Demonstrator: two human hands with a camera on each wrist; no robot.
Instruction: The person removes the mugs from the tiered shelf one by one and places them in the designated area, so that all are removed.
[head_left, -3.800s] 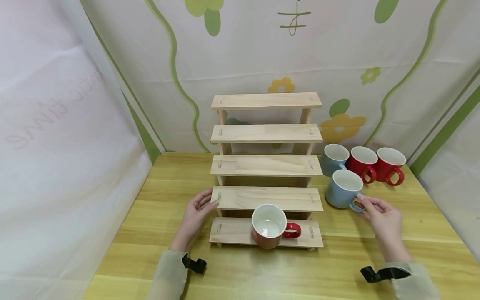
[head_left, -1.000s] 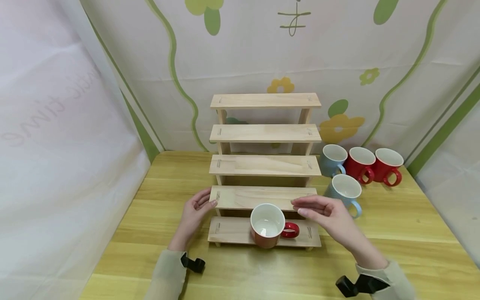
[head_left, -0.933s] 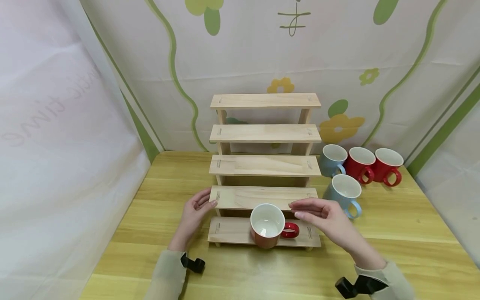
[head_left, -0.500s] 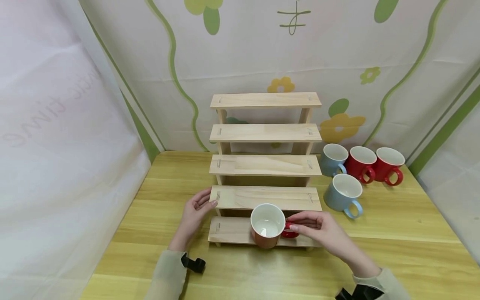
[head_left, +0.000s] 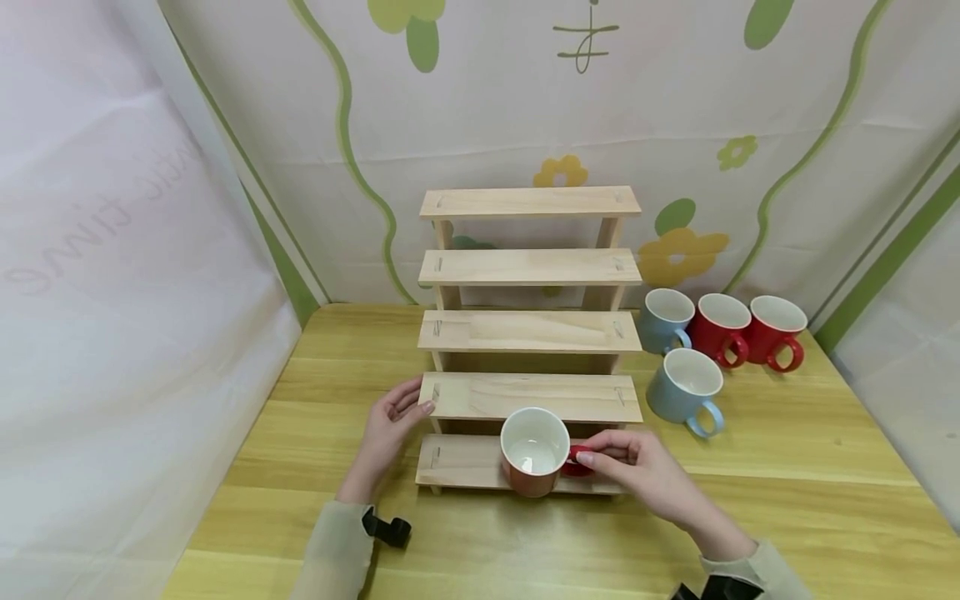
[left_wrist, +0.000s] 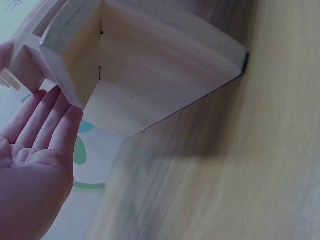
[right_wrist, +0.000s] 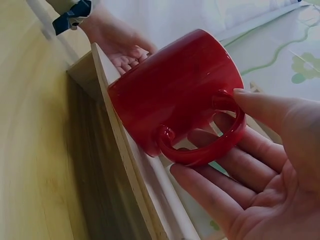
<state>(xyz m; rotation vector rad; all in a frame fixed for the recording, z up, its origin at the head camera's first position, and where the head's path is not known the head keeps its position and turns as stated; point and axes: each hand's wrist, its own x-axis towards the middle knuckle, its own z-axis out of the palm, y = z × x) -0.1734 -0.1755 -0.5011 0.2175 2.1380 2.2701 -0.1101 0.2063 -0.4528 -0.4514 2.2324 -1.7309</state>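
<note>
A red mug point(head_left: 534, 479) with a white inside stands upright on the lowest step of the tiered wooden shelf point(head_left: 532, 333), its handle pointing right. My right hand point(head_left: 637, 468) has its thumb and fingers at that handle; the right wrist view shows the thumb on top of the handle point(right_wrist: 205, 154) and fingers passing behind it. At the other side, my left hand point(head_left: 390, 425) holds the left end of the second step, thumb on top. Its other fingers point(left_wrist: 52, 120) reach straight under the board in the left wrist view.
Right of the shelf, a light blue mug point(head_left: 678, 396) stands on the wooden table point(head_left: 787, 467). Behind it are another blue mug point(head_left: 660, 329) and two red mugs point(head_left: 716, 337), side by side near the back cloth point(head_left: 480, 100).
My right hand has left the front blue mug's handle, moved left and taken the red mug's handle. That blue mug sits slightly nearer, its handle turned. The left hand has stayed put.
</note>
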